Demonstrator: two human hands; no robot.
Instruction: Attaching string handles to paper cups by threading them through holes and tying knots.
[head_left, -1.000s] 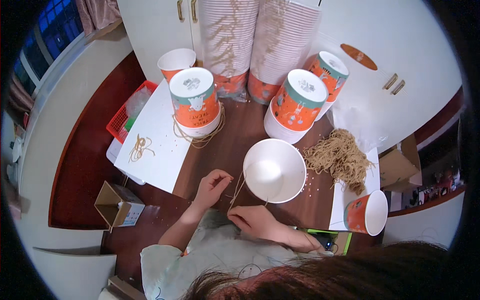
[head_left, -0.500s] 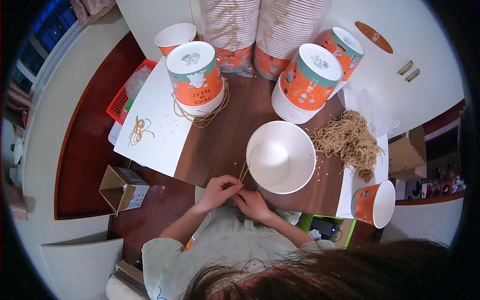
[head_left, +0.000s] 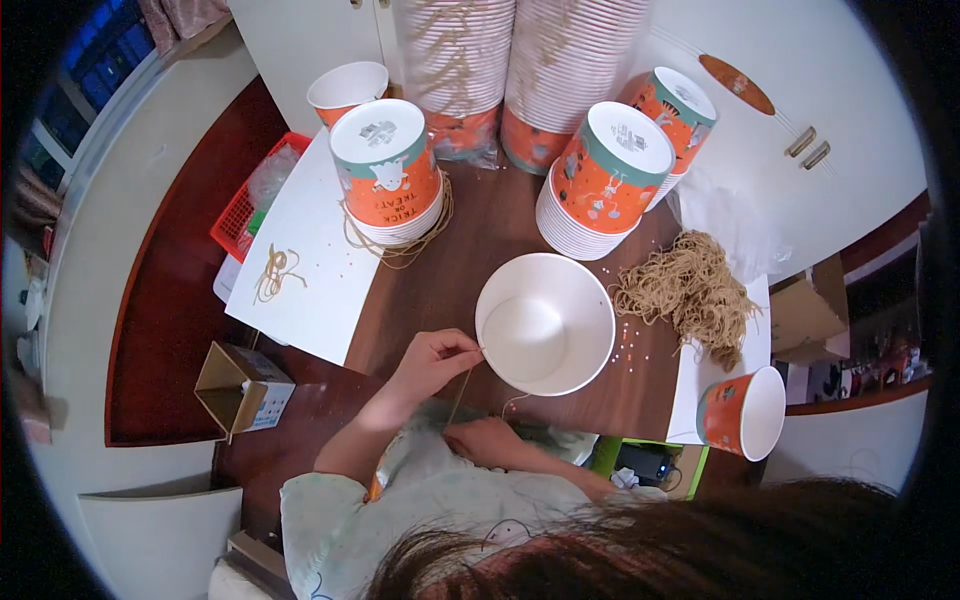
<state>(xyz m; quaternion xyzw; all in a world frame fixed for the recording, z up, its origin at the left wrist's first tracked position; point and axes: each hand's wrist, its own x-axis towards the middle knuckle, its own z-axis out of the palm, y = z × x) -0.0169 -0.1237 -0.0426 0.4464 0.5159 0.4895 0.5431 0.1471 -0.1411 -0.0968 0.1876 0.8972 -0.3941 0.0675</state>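
A white paper bucket (head_left: pixel 585 315) lies in front of me, its open mouth facing up toward me. At the left side of its rim, my left hand (head_left: pixel 430 362) pinches thumb and finger together. From those fingers a thin tan cord (head_left: pixel 459 396) runs down, taut, to my right hand (head_left: pixel 482 442). My right hand is low by my lap, its fingers closed round the cord's lower part and partly hidden. A short loop of cord (head_left: pixel 514 402) shows just below the bucket's rim.
A heap of tan cords (head_left: pixel 695 290) lies right of the bucket. Upturned orange bucket stacks (head_left: pixel 395 190) (head_left: pixel 610 185) and tall wrapped stacks (head_left: pixel 455 60) stand behind. An orange bucket (head_left: pixel 740 413) lies tipped at the right edge. Loose cord (head_left: pixel 277 274) lies at left.
My hands were together below the bucket; now the left has risen to its rim and the right has dropped toward my lap, stretching the cord between them.
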